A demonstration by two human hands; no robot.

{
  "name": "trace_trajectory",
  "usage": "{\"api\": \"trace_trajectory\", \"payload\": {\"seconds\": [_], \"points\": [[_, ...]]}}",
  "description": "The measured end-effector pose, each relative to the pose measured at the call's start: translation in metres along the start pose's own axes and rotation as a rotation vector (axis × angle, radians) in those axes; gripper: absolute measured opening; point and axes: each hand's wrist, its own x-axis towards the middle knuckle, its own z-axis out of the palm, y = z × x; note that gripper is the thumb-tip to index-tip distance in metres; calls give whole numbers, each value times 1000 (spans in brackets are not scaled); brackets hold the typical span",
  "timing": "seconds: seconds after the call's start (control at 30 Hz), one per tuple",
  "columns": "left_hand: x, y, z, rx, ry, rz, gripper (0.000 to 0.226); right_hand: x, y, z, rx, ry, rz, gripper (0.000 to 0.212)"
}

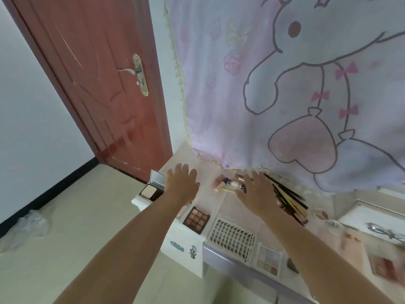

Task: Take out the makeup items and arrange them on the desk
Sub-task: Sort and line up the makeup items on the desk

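Observation:
My left hand [180, 183] hovers open, palm down, over the far left of the white desk [208, 200], holding nothing. Just left of it lies an open powder compact [151, 189] with its mirror lid up. My right hand [255, 189] is open too, fingers spread over small bottles and tubes [228, 184] near the back. Dark brushes and pencils [289, 198] lie fanned out right of that hand. A brown eyeshadow palette [196, 220] sits below my left wrist. Nearer me are a false-lash card [232, 238] and a pale palette [269, 260].
A cartoon curtain [285, 84] hangs behind the desk. A red-brown door [105, 84] stands at the left. More cosmetics and a pink palette [382, 267] lie blurred at the right, beside a white box [372, 216]. A crumpled plastic bag [26, 229] sits on the floor.

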Motion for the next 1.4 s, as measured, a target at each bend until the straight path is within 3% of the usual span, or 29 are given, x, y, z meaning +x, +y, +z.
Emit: {"api": "trace_trajectory", "payload": {"seconds": [0.17,0.47,0.6,0.7,0.9,1.1,1.2,1.3,1.4], "points": [[35,-7,35,-16,-61,54,49,36,-14,30,30,-141,37,55],[126,-30,63,-18,-208,172,48,134,-30,90,95,-312,-41,34],[161,-41,70,-39,-219,208,47,152,-38,97,-23,-397,-83,27],[177,-45,80,-59,-252,217,47,160,-39,110,-22,-376,-27,37],[198,-46,89,-125,-325,268,47,162,-53,113,53,-364,92,33],[228,-47,73,-187,-340,340,46,159,-57,102,227,-340,255,38],[237,-46,63,-210,-346,408,47,159,-56,88,460,-311,415,39],[241,-41,56,-240,-384,511,51,163,-50,67,756,-232,608,30],[237,-38,47,-283,-419,657,58,160,-43,39,866,-172,590,14]]}}
